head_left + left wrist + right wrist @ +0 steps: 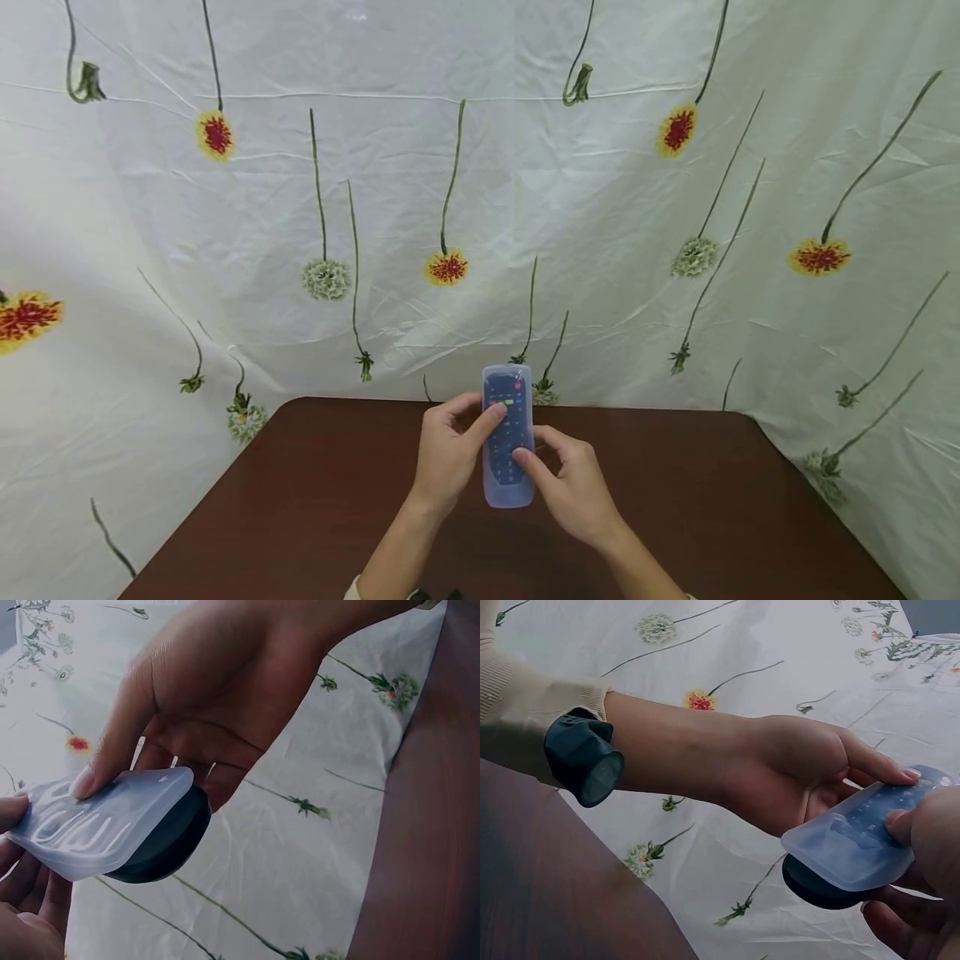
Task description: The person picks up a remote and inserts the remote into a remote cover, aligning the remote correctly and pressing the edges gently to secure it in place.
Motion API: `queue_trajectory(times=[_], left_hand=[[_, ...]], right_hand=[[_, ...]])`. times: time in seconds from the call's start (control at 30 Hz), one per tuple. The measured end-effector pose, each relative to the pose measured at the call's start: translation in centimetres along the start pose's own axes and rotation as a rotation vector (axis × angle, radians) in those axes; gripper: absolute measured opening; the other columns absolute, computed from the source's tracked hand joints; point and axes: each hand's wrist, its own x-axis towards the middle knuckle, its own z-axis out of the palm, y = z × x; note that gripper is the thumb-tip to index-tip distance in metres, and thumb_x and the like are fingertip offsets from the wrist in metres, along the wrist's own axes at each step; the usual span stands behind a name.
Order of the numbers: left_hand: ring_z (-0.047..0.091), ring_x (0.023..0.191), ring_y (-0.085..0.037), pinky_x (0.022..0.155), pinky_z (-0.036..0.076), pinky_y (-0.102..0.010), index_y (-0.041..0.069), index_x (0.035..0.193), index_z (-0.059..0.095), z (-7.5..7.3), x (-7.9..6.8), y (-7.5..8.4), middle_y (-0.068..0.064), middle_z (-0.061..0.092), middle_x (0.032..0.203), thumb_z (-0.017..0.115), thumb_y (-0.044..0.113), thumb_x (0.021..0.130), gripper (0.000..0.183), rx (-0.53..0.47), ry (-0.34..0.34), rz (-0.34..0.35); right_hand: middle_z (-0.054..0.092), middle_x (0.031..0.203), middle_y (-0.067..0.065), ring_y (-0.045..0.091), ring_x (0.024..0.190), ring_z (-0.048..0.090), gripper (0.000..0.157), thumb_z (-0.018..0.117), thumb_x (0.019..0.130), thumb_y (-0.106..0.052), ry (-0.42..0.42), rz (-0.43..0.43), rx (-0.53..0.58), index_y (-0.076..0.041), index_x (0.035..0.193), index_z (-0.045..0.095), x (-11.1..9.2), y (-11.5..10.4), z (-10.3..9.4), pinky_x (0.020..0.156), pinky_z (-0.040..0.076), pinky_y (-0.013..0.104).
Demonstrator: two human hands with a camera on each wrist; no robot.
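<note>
A dark remote control (507,433) with a translucent, pale bluish cover (508,497) stands in front of me, between both hands. Coloured keys show through the cover. From the side, the wrist views show the cover (840,855) along the keyed face and the remote's rounded dark end (169,844) bare beneath it. My left hand (444,457) grips the left edge, thumb on the face near the coloured keys. Lower down on the right, my right hand (576,493) grips the other edge, thumb pressed on the cover. Behind the remote, most fingers are hidden in the head view.
Below the hands lies a dark reddish-brown table (300,500). A pale cloth (510,183) printed with flowers hangs behind and around it. A dark wrist-worn device (585,756) sits at the beige left sleeve (532,712).
</note>
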Motion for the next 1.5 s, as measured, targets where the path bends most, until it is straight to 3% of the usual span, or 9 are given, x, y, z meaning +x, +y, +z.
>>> queue_trajectory(times=[0.13,0.3,0.53,0.67,0.77,0.9,1.0,1.13,1.5], left_hand=[[0.071,0.078,-0.022,0.066,0.06,-0.033,-0.004,0.108,0.077,-0.1,0.0,0.0,-0.012,0.076,0.092,0.074,0.009,0.098,0.017,-0.001,0.034,-0.016],[0.07,0.076,-0.021,0.066,0.06,-0.032,-0.008,0.109,0.075,-0.4,0.3,0.3,-0.017,0.075,0.092,0.074,0.009,0.097,0.02,-0.035,0.099,-0.035],[0.071,0.076,-0.02,0.067,0.06,-0.031,-0.01,0.11,0.074,-0.7,0.5,0.4,-0.019,0.074,0.094,0.074,0.007,0.097,0.022,-0.063,0.157,-0.055],[0.071,0.076,-0.021,0.068,0.06,-0.032,-0.01,0.111,0.074,-0.7,0.5,0.4,-0.019,0.074,0.094,0.073,0.008,0.098,0.022,-0.063,0.179,-0.047],[0.072,0.077,-0.021,0.069,0.06,-0.032,-0.009,0.111,0.074,-0.6,0.5,0.4,-0.019,0.074,0.095,0.074,0.009,0.097,0.023,-0.069,0.191,-0.052],[0.072,0.076,-0.021,0.067,0.061,-0.033,-0.01,0.111,0.074,-0.5,0.4,0.2,-0.019,0.074,0.096,0.075,0.009,0.097,0.024,-0.086,0.171,-0.068],[0.072,0.075,-0.022,0.065,0.061,-0.034,-0.009,0.111,0.074,-0.5,0.3,0.1,-0.018,0.074,0.095,0.074,0.008,0.097,0.022,-0.087,0.159,-0.065],[0.072,0.071,-0.022,0.062,0.06,-0.033,-0.007,0.111,0.075,-0.5,0.2,0.0,-0.017,0.074,0.092,0.073,0.01,0.098,0.021,-0.086,0.18,-0.054],[0.072,0.069,-0.021,0.059,0.06,-0.032,-0.008,0.11,0.075,-0.1,0.1,-0.1,-0.017,0.074,0.089,0.072,0.015,0.1,0.025,-0.078,0.2,-0.055]], right_hand=[[0.075,0.102,-0.002,0.017,0.089,0.07,0.025,0.073,0.098,-0.014,-0.052,-0.017,0.007,-0.007,0.122,0.073,-0.1,0.2,-0.3,0.073,0.059,0.034],[0.073,0.111,0.006,0.018,0.088,0.072,0.045,0.073,0.093,-0.007,-0.219,-0.091,0.052,-0.002,0.137,0.063,0.1,0.5,-1.3,0.076,0.059,0.036],[0.074,0.109,0.007,0.019,0.087,0.072,0.05,0.078,0.091,-0.007,-0.404,0.018,0.121,0.002,0.137,0.062,0.1,0.7,-1.8,0.074,0.06,0.034],[0.075,0.113,0.0,0.015,0.101,0.069,0.042,0.083,0.089,-0.012,-0.379,0.022,0.039,-0.005,0.128,0.07,0.2,1.0,-1.4,0.089,0.055,0.033],[0.074,0.115,-0.004,0.013,0.105,0.066,0.038,0.085,0.088,-0.014,-0.337,0.043,0.005,-0.008,0.124,0.074,0.2,1.0,-0.9,0.094,0.052,0.032],[0.075,0.114,-0.002,0.013,0.103,0.067,0.038,0.085,0.088,-0.014,-0.317,0.054,0.048,-0.007,0.123,0.074,0.1,1.0,-0.3,0.088,0.054,0.031],[0.075,0.115,-0.001,0.014,0.106,0.068,0.039,0.086,0.087,-0.015,-0.3,0.029,0.063,-0.007,0.123,0.074,-0.1,1.1,0.1,0.092,0.054,0.032],[0.075,0.114,0.0,0.016,0.105,0.069,0.038,0.086,0.086,-0.015,-0.273,0.001,0.083,-0.005,0.121,0.075,-0.2,1.2,0.5,0.092,0.054,0.033],[0.076,0.111,0.006,0.013,0.088,0.069,0.035,0.085,0.087,-0.011,-0.216,0.004,0.142,-0.002,0.118,0.074,-0.5,0.9,1.1,0.074,0.059,0.032]])
